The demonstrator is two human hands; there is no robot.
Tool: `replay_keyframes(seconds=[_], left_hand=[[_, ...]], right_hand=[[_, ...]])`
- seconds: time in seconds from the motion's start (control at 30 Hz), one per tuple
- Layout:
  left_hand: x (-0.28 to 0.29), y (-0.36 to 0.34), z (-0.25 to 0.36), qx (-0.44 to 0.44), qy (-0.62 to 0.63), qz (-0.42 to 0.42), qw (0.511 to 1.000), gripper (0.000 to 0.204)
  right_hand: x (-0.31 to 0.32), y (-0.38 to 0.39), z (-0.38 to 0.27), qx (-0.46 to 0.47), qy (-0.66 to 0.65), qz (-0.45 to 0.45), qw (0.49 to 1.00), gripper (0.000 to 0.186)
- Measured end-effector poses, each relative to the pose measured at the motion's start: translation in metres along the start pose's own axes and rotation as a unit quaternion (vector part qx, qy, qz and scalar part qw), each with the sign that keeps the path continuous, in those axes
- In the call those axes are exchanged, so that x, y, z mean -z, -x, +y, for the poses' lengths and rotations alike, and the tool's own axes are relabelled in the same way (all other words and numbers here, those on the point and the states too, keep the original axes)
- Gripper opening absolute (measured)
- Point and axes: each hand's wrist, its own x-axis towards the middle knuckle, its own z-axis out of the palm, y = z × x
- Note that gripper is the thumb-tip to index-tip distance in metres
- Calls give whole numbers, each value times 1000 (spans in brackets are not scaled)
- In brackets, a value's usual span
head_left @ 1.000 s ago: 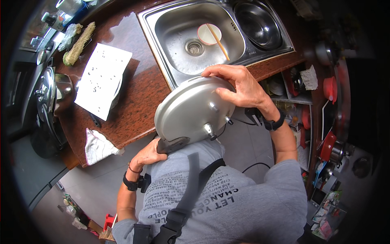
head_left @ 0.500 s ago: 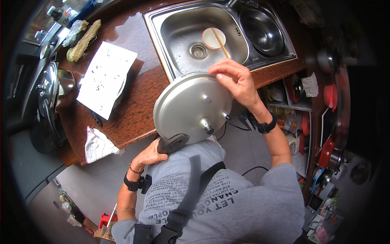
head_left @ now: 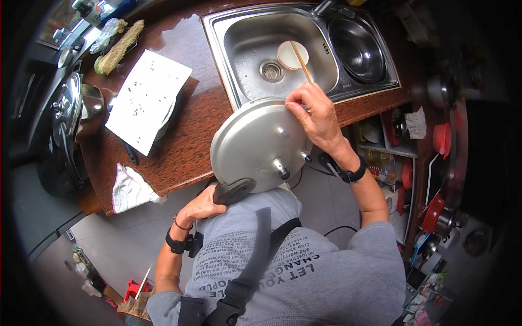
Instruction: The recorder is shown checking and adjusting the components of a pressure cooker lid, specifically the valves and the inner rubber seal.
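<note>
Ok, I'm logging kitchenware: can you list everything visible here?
Pot lid: one, silver-grey, between both hands
Sink: one, silver, in counter
Counter: one, reddish-brown, around sink
Bowl: one, white, red-rimmed, in sink
Chopsticks: count unclear, tan, across bowl
Basin: one, dark metallic, right of bowl
Sheet: one, white, dark-specked, on counter
Loofah-like piece: one, tan, beyond sheet
Cloth: one, white, counter's near edge
Pot: one, silver, left of sheet
Shelf items: several, mixed colours, right
Shirt: one, grey, on wearer
Left hand: one, bare, on dark handle
Right hand: one, bare, pinching lid's rim
</note>
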Motion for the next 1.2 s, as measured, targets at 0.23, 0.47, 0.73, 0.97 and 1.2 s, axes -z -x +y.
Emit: replay_keyframes(seconds=[0.23,0.47,0.73,0.97,1.2], left_hand=[[-1,2,5,-5,-22,-8,1000,39],[1,0,-11,-66,-44,3,997,42],[2,0,-15,-62,-54,1,997,46],[-1,2,-11,-57,-54,11,997,45],[3,3,-8,-14,-84,-19,996,53]], right_hand=[[24,-12,15,-101,-1,116,988,16],[20,11,-13,-131,-106,11,986,24],[24,20,-34,-220,-220,-83,947,46],[24,20,-28,-205,-195,-102,954,50],[37,6,-23,-127,-114,-209,963,51]])
